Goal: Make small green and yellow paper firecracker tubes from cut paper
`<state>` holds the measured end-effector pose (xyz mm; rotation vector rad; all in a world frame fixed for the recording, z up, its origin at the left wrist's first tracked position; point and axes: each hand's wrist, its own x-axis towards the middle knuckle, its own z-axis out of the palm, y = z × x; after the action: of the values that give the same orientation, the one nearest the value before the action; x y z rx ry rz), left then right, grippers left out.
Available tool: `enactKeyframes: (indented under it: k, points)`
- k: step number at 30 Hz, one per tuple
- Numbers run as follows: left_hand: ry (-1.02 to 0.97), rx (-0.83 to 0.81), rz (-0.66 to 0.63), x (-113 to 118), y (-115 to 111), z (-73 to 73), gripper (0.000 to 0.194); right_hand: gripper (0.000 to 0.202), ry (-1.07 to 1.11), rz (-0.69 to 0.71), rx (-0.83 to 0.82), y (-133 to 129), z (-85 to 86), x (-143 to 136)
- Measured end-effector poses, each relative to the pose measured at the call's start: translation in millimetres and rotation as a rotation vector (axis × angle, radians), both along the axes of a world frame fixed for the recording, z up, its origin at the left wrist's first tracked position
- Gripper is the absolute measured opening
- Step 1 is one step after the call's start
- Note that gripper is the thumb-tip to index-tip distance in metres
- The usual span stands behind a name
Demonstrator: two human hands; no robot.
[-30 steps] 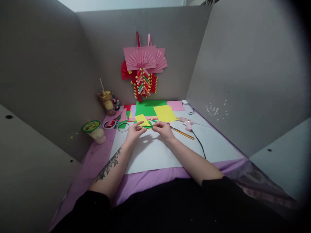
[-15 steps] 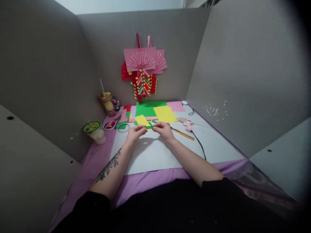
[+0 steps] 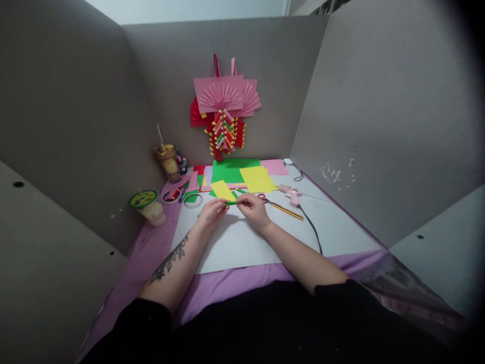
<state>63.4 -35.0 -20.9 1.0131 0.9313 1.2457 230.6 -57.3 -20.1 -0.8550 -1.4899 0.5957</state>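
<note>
A thin green paper roll (image 3: 232, 203) is pinched between both hands above the white sheet (image 3: 235, 247). My left hand (image 3: 212, 212) grips its left end, and my right hand (image 3: 254, 210) closes on its right end. Just behind the fingers lie a small yellow paper (image 3: 223, 190) and some green pieces. A larger yellow sheet (image 3: 258, 178) rests farther back, overlapping a green sheet (image 3: 233, 171). Red-handled scissors (image 3: 262, 197) are right behind my right hand, beside an orange-yellow cutter or stick (image 3: 288, 211).
A pink glue gun (image 3: 293, 196) with a black cord lies at the right. Two drink cups (image 3: 169, 164) (image 3: 153, 211), a tape roll (image 3: 171, 195) and a ring (image 3: 193, 200) stand or lie at the left. Paper decorations (image 3: 223, 96) hang on the grey back panel.
Both hands have dipped slightly toward me with the green roll. My right fingers have curled more, and more of the scissors' red handles shows.
</note>
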Motion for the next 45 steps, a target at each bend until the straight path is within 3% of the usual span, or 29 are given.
enactKeyframes:
  k: [5, 9, 13, 19, 33, 40, 45]
  points:
    - [-0.108, -0.045, -0.077, 2.0, -0.4, -2.4, 0.032, 0.010, 0.163, 0.010, -0.142, 6.3, -5.0, -0.2]
    - [-0.025, -0.002, -0.116, 4.6, -1.3, -3.5, 0.043, 0.020, 0.272, 0.073, -0.305, 10.8, -8.1, -1.3]
    - [0.101, 0.059, -0.064, 6.0, -2.7, -2.7, 0.046, 0.025, 0.344, 0.121, -0.366, 12.8, -8.6, -3.2]
    - [0.135, 0.088, -0.022, 6.3, -1.0, -6.2, 0.046, 0.050, 0.490, 0.176, -0.408, 13.6, -9.8, -6.3]
    - [0.176, 0.165, 0.030, 11.4, -5.5, -3.6, 0.041, 0.041, 0.520, 0.142, -0.441, 14.0, -12.8, -8.7]
    - [0.180, 0.159, 0.079, 11.4, -2.6, -7.5, 0.047, 0.043, 0.524, 0.200, -0.462, 9.6, -9.9, -10.6]
    - [0.198, 0.154, 0.084, 12.1, -6.7, -2.7, 0.048, 0.046, 0.512, 0.245, -0.480, 10.2, -11.6, -10.3]
